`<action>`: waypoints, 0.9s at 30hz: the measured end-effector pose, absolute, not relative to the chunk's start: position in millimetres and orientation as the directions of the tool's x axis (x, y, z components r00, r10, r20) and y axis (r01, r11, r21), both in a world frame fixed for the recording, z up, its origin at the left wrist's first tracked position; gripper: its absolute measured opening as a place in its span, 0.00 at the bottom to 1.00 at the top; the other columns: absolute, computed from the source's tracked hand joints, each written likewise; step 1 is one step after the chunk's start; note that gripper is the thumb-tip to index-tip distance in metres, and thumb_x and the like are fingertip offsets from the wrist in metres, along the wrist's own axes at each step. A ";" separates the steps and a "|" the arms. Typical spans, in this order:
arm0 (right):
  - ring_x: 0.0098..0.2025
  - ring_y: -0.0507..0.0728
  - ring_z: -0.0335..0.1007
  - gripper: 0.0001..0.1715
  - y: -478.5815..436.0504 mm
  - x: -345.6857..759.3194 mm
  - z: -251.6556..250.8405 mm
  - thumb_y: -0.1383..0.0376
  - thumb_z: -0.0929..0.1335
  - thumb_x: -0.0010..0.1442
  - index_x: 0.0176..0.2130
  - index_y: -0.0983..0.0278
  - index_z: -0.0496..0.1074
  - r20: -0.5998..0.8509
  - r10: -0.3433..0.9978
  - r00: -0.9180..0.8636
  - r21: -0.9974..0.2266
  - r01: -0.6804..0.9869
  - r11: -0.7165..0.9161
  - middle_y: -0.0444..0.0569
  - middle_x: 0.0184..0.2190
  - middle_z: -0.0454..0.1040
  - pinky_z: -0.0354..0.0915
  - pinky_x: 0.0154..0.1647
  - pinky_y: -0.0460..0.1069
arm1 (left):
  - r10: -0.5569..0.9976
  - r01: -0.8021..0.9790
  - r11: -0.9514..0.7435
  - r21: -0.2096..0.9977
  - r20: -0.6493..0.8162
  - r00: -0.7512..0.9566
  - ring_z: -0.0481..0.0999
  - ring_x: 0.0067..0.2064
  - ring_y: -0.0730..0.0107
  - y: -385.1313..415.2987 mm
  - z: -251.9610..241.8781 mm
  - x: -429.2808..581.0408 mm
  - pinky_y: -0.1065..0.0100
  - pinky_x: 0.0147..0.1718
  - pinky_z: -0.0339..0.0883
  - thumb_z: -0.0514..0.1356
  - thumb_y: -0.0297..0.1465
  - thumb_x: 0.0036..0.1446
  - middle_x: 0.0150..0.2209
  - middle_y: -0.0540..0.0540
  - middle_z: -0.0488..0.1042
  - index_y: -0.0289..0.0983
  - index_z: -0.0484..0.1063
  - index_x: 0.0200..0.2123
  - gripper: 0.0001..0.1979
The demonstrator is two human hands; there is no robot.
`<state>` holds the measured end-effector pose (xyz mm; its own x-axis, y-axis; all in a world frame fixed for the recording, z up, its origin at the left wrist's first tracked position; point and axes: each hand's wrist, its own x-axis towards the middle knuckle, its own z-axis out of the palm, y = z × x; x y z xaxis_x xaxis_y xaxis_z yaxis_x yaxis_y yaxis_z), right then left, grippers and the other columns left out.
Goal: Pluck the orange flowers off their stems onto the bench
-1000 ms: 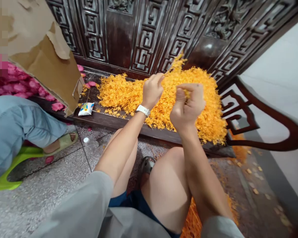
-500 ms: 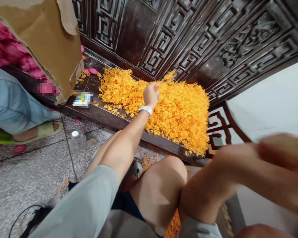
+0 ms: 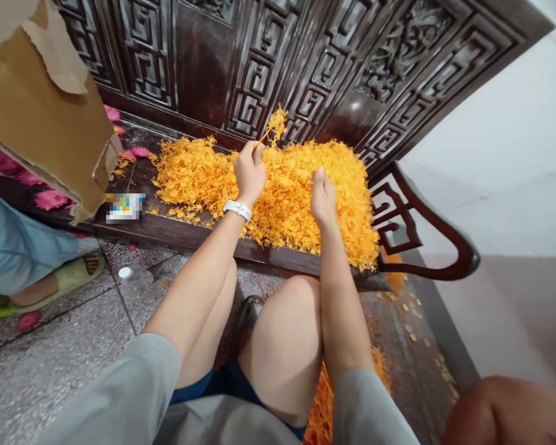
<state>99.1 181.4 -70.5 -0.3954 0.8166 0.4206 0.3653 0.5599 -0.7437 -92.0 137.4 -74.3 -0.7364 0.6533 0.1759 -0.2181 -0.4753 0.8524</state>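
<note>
A broad heap of orange-yellow flower florets (image 3: 306, 198) lies on a dark wooden ledge (image 3: 167, 225). My left hand (image 3: 249, 173), with a white wristband (image 3: 238, 210), is over the heap's far side, its fingers pinched on the thin stem of a floret sprig (image 3: 274, 127). My right hand (image 3: 323, 199) stands upright just to the right, with its lower fingers bunched and its thumb raised. Its fingertips touch the heap, and I cannot tell whether they hold anything.
A carved dark wood panel (image 3: 259, 62) rises behind the ledge. A torn cardboard sheet (image 3: 41, 111), pink flowers (image 3: 50, 199) and a blurred packet (image 3: 125, 207) lie left. A seated person's sandalled foot (image 3: 69, 284) rests on the floor. A carved chair arm (image 3: 421, 228) stands right, above scattered petals (image 3: 412, 315).
My right hand has come back from a blurred swing far to the right and now sits over the heap. The view has shifted, placing the heap further left.
</note>
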 end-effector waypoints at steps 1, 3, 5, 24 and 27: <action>0.48 0.62 0.77 0.41 178.4 98.5 -76.2 0.30 0.58 0.68 0.49 0.60 0.72 0.342 0.846 -0.408 -0.808 0.331 0.487 0.61 0.44 0.79 0.74 0.43 0.54 | 0.678 -0.243 -0.457 0.856 0.158 -0.718 0.69 0.32 0.65 137.6 -74.5 -90.2 0.66 0.30 0.58 0.64 0.27 0.68 0.30 0.46 0.73 0.43 0.73 0.30 0.11; 0.37 0.59 0.77 0.42 169.1 94.3 -76.8 0.28 0.62 0.64 0.51 0.59 0.73 0.171 0.871 -0.461 -0.910 0.265 0.319 0.56 0.38 0.80 0.73 0.36 0.52 | 0.726 -0.284 -0.416 0.864 0.127 -0.676 0.70 0.31 0.65 137.8 -75.1 -85.9 0.67 0.29 0.59 0.64 0.31 0.69 0.32 0.47 0.74 0.43 0.74 0.34 0.08; 0.34 0.58 0.76 0.45 157.2 87.8 -67.4 0.27 0.63 0.62 0.55 0.59 0.73 0.037 0.829 -0.558 -0.971 0.177 0.162 0.55 0.39 0.81 0.73 0.34 0.52 | 0.749 -0.282 -0.387 0.878 0.121 -0.651 0.71 0.32 0.66 137.4 -75.2 -81.5 0.67 0.29 0.59 0.63 0.32 0.69 0.33 0.47 0.76 0.43 0.74 0.35 0.07; 0.23 0.49 0.52 0.27 137.2 95.5 -55.8 0.43 0.74 0.65 0.30 0.62 0.70 -0.013 0.602 -0.799 -1.000 0.025 0.013 0.38 0.20 0.57 0.63 0.26 0.46 | 0.662 -0.003 -0.405 0.914 0.292 -0.691 0.72 0.35 0.67 155.0 -89.4 -87.3 0.70 0.31 0.62 0.63 0.31 0.68 0.33 0.47 0.73 0.41 0.70 0.32 0.10; 0.22 0.49 0.56 0.30 115.4 100.1 -30.4 0.43 0.73 0.66 0.30 0.66 0.75 -0.143 0.124 -0.982 -0.982 0.156 0.103 0.40 0.19 0.61 0.59 0.24 0.45 | 0.523 0.138 -0.399 0.906 0.349 -0.778 0.69 0.35 0.69 169.0 -106.7 -104.9 0.71 0.33 0.62 0.61 0.26 0.69 0.30 0.49 0.68 0.40 0.67 0.29 0.13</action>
<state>100.1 115.4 -30.4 -0.9819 0.1236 -0.1433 0.1563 0.1025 -0.9824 -104.9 169.0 -106.7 -0.7778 0.5227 0.3491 0.1385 -0.3992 0.9063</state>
